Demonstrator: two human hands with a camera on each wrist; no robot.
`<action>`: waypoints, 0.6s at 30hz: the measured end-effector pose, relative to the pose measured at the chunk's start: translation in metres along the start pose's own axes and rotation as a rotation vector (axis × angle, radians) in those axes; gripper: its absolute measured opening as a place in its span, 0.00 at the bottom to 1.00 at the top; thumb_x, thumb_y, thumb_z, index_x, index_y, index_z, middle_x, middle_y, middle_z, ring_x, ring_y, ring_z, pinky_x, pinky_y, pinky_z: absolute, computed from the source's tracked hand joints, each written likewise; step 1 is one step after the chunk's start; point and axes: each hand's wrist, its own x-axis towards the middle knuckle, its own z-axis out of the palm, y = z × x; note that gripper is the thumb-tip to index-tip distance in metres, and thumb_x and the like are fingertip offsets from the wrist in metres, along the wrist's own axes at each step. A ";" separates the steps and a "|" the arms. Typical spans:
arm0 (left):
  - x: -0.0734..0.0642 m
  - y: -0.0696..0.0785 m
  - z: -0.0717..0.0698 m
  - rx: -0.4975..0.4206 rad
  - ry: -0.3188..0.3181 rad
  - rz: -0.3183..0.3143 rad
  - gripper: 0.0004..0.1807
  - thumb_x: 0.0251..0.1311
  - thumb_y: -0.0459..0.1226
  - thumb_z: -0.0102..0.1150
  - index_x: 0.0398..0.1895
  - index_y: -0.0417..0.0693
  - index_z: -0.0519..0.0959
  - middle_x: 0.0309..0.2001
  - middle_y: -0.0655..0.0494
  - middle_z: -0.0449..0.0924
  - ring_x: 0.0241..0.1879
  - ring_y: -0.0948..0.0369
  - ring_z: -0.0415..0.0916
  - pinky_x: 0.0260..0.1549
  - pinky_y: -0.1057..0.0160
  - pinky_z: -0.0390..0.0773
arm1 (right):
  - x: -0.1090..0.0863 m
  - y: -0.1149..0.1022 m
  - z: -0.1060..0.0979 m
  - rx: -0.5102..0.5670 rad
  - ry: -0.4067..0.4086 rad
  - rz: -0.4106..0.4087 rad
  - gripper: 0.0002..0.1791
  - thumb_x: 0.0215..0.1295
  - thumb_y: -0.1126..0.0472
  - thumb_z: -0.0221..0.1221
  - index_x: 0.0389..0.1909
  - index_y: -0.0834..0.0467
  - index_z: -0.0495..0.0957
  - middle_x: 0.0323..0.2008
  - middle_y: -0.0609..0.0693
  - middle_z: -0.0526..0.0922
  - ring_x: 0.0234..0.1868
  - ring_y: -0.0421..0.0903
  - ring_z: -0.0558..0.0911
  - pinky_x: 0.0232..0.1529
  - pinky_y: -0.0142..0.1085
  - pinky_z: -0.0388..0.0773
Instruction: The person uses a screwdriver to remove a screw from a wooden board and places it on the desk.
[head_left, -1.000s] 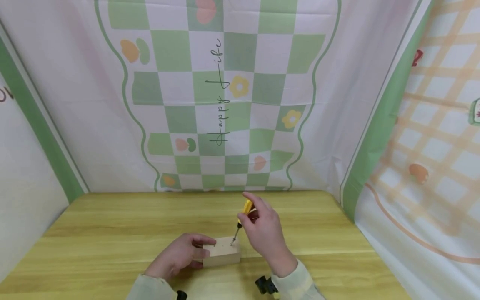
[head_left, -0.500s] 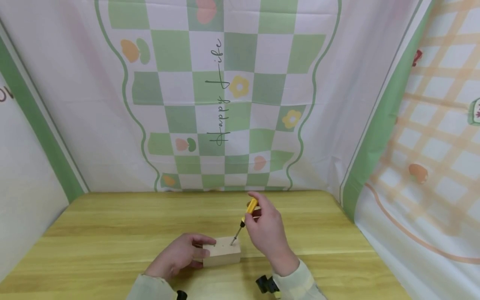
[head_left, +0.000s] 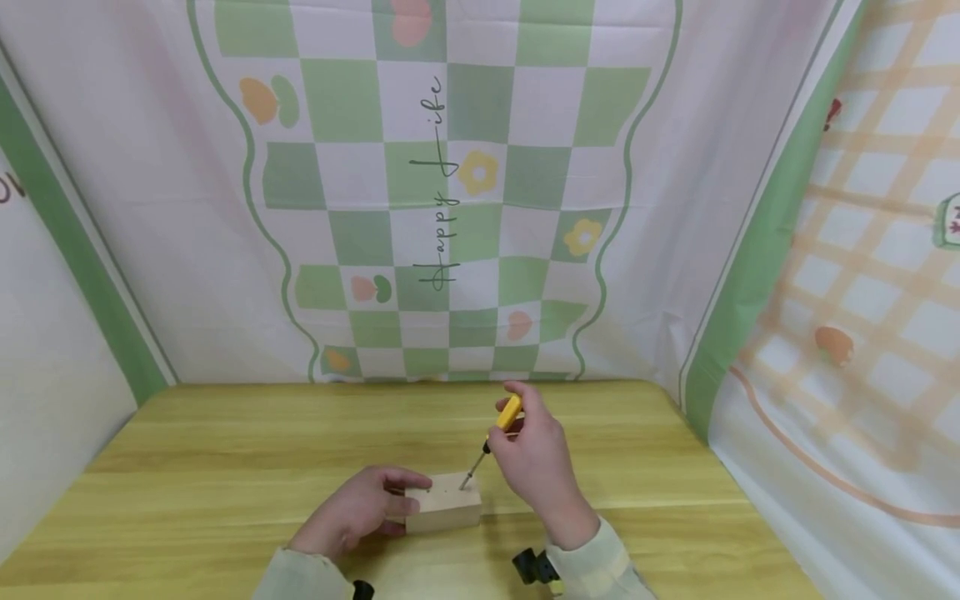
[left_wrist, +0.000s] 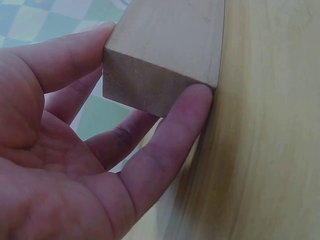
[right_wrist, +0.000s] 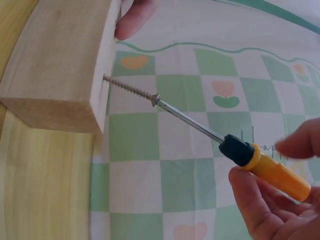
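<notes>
A pale wooden block (head_left: 442, 521) lies on the table, with small dark holes or marks along its top face. My left hand (head_left: 363, 508) grips the block's left end between thumb and fingers; the left wrist view shows fingertips (left_wrist: 192, 102) on its edges. Near the right end, a long screw (right_wrist: 131, 90) has its point at the block's face and most of its thread exposed. A screwdriver (right_wrist: 277, 175) with a yellow and black handle meets the screw head, both leaning right. My right hand (head_left: 536, 467) holds the handle with the fingers, the index finger near its end.
The wood-grain table (head_left: 225, 442) runs back to a hanging cloth (head_left: 480, 108) with green and white checks. Further cloths hang at the left and right sides. A black wrist device (head_left: 534, 567) sits by the right sleeve.
My right hand and the screwdriver handle have shifted to the right, so the screwdriver leans further over. The left hand and the block have stayed in place.
</notes>
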 end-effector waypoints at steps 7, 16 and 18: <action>0.000 0.001 0.000 0.003 -0.003 -0.003 0.20 0.59 0.26 0.65 0.56 0.37 0.80 0.47 0.46 0.77 0.42 0.50 0.78 0.39 0.51 0.83 | 0.000 0.000 0.000 -0.058 0.031 -0.051 0.30 0.64 0.67 0.65 0.67 0.54 0.70 0.41 0.50 0.76 0.34 0.45 0.79 0.28 0.33 0.80; -0.001 0.004 0.000 0.004 -0.008 -0.013 0.20 0.59 0.26 0.64 0.56 0.37 0.81 0.47 0.46 0.77 0.42 0.51 0.78 0.39 0.52 0.83 | -0.001 -0.002 0.001 0.037 0.010 -0.028 0.28 0.64 0.68 0.62 0.65 0.53 0.70 0.46 0.48 0.79 0.38 0.43 0.81 0.32 0.33 0.81; -0.001 0.004 0.000 0.001 -0.011 -0.013 0.20 0.59 0.26 0.65 0.56 0.38 0.81 0.47 0.46 0.77 0.42 0.51 0.78 0.39 0.52 0.83 | -0.001 -0.002 0.000 0.029 0.010 -0.044 0.28 0.64 0.67 0.64 0.65 0.52 0.71 0.44 0.49 0.79 0.37 0.43 0.81 0.31 0.33 0.81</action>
